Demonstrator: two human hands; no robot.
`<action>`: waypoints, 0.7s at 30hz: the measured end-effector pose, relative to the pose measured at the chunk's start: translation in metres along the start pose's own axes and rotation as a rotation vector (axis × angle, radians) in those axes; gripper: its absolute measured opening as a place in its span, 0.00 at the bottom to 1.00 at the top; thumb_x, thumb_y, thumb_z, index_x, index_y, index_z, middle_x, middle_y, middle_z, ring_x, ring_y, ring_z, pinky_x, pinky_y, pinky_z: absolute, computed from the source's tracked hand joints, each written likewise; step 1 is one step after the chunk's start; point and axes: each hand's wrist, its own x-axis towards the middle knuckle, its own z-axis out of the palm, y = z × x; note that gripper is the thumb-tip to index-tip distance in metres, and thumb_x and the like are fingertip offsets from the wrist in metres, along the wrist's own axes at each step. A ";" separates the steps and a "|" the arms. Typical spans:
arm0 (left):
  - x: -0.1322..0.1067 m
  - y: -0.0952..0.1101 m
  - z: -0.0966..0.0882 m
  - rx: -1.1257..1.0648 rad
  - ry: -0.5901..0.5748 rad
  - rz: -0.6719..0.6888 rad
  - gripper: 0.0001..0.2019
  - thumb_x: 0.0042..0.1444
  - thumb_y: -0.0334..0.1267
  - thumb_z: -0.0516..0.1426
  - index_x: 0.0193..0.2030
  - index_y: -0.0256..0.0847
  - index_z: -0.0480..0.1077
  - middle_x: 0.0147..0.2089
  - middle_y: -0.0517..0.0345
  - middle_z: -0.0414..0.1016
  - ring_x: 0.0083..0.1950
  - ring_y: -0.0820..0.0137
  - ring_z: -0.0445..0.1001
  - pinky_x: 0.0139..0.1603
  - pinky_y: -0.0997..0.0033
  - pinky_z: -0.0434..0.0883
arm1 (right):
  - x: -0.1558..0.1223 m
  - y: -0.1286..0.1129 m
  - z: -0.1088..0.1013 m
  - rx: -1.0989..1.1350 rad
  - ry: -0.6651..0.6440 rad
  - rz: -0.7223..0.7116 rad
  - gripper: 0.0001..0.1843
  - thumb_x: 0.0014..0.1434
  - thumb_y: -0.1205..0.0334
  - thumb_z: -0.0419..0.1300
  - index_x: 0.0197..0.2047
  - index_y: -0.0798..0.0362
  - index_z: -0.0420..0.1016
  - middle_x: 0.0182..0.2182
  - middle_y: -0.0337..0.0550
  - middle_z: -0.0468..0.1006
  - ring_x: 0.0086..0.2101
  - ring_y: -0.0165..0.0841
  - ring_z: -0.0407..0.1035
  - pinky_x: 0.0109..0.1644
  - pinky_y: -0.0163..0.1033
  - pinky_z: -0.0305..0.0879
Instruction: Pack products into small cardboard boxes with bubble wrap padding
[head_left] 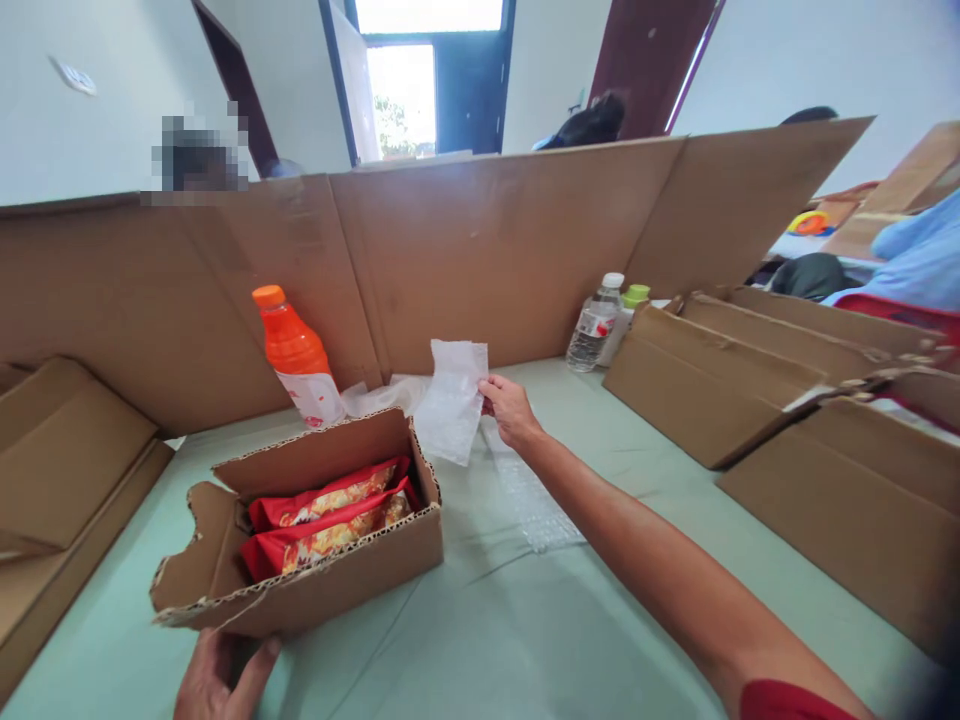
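Observation:
My right hand [513, 408] is stretched forward, thumb and fingers pinching the edge of a piece of bubble wrap [451, 400] raised upright over the table. Under my right forearm, another piece of bubble wrap [534, 500] lies flat. An open cardboard box [360, 575] with ragged cut edges stands to the left; inside are red snack packets [337, 530] with pictured food. At the box's near left corner is my left hand [221, 680], thumb and fingers apart; its fingertips are partly hidden, and I cannot tell whether they touch the box.
Behind the box stands an orange-capped drink bottle [298, 355] beside crumpled clear plastic [386, 396]. A water bottle [596, 325] and a green-capped bottle [628, 318] stand farther right. Cardboard boxes [720, 375] line the right side, folded cardboard [71, 450] the left. A tall cardboard screen [480, 255] closes the back.

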 end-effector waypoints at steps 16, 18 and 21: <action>0.020 -0.013 0.002 0.019 -0.097 0.169 0.28 0.49 0.55 0.62 0.51 0.40 0.68 0.44 0.50 0.80 0.45 0.55 0.79 0.44 0.61 0.76 | 0.024 -0.036 -0.005 -0.032 0.143 0.117 0.20 0.67 0.54 0.61 0.59 0.54 0.71 0.55 0.49 0.74 0.49 0.39 0.73 0.51 0.50 0.74; 0.019 -0.008 0.002 0.011 -0.096 0.184 0.27 0.50 0.54 0.61 0.51 0.39 0.68 0.43 0.50 0.80 0.45 0.56 0.79 0.44 0.61 0.76 | 0.007 -0.042 -0.025 -0.053 0.118 0.117 0.18 0.67 0.54 0.61 0.55 0.55 0.73 0.51 0.47 0.76 0.45 0.37 0.74 0.48 0.47 0.75; 0.015 0.005 0.001 0.007 -0.123 0.210 0.25 0.52 0.51 0.60 0.53 0.38 0.67 0.43 0.50 0.79 0.45 0.58 0.79 0.43 0.62 0.75 | -0.028 -0.046 -0.050 -0.084 0.039 0.128 0.12 0.61 0.55 0.65 0.41 0.56 0.77 0.36 0.43 0.79 0.34 0.33 0.73 0.38 0.38 0.73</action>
